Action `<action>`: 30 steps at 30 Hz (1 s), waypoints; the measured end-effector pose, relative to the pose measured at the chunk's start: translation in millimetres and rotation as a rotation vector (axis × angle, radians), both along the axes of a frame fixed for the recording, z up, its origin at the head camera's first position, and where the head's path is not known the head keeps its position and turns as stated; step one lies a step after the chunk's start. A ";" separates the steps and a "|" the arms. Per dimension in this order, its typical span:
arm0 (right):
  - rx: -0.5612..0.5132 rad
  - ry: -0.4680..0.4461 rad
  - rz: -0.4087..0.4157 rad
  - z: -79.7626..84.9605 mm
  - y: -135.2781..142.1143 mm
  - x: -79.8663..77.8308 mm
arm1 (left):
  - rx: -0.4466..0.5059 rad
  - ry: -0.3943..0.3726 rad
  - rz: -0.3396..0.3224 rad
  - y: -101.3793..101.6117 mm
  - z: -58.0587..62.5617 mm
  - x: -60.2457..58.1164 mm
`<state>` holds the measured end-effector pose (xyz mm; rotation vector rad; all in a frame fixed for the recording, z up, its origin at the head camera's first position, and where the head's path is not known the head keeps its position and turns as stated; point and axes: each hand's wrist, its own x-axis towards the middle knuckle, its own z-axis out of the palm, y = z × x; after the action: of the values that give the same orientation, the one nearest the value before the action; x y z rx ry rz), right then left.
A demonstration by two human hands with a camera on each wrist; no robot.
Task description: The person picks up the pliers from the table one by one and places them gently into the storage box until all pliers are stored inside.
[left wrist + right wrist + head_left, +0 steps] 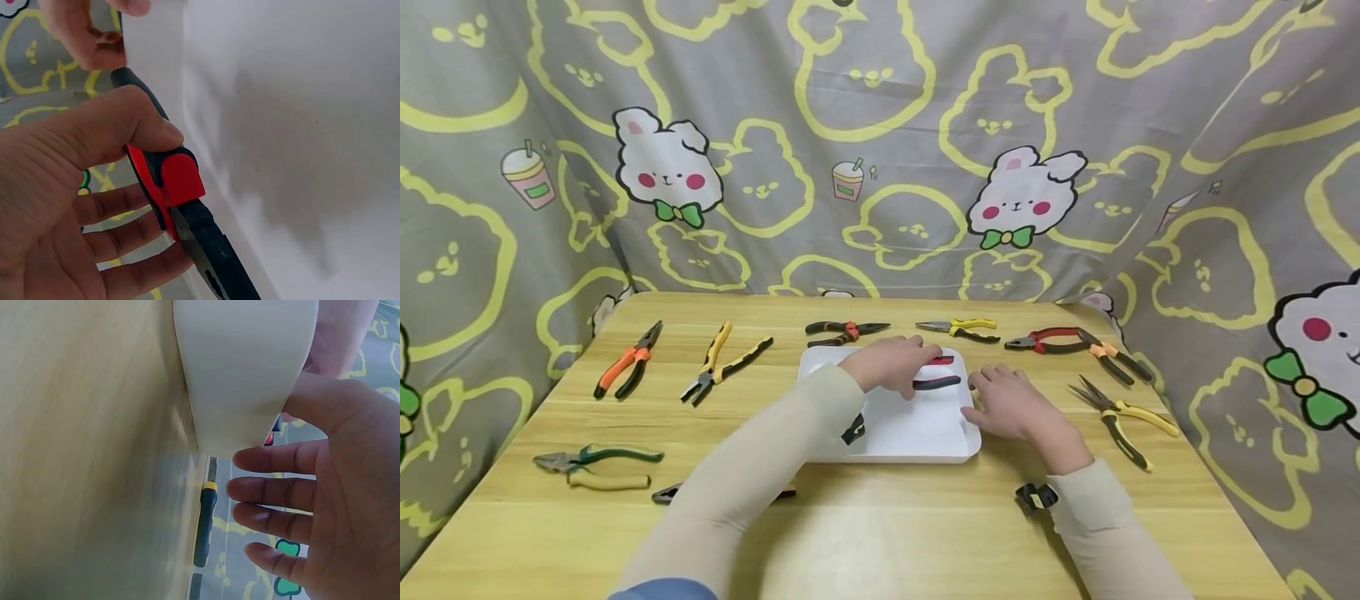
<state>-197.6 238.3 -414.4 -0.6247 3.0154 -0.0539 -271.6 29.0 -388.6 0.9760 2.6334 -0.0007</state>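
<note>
Your left grip [891, 364] had red-and-black pliers [182, 178] pinched over the white tray [910, 429], while your right grip [1011, 404] was kinda loose, fingers out, right beside it.

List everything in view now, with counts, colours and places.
Tray: one, white, mid-table.
Held pliers: one, red and black, over the tray.
Orange-handled pliers: three, orange and dark, left, back middle, back right.
Yellow-handled pliers: three, yellow and black, left, back middle, right.
Red-handled pliers: one, red and black, back right.
Green-handled pliers: one, green and cream, front left.
Partly covered tool: one, dark, front left.
Table: one, light wood, beneath the tray.
Curtain: count unclear, grey and yellow, back and sides.
Cloth: one, blue, bottom edge.
Sleeves: two, cream, foreground.
Wrist devices: two, black, beside the sleeves.
Left hand: one, gripping the held pliers.
Right hand: one, at the tray's right edge.
</note>
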 end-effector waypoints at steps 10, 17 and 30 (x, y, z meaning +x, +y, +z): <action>-0.007 -0.005 0.014 -1.6 -1.5 -0.1 | -0.039 -0.002 0.011 2.8 -8.3 -2.9; -0.017 0.011 0.013 -2.6 -0.6 1.6 | -0.033 0.023 -0.031 4.0 -12.5 -3.9; -0.023 -0.006 0.006 -1.6 -1.5 0.8 | -0.053 0.074 -0.089 8.3 -15.3 0.2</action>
<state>-196.8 236.8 -416.0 -0.6344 3.0107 -0.0896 -271.4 37.3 -403.8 1.0943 2.6386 -0.1297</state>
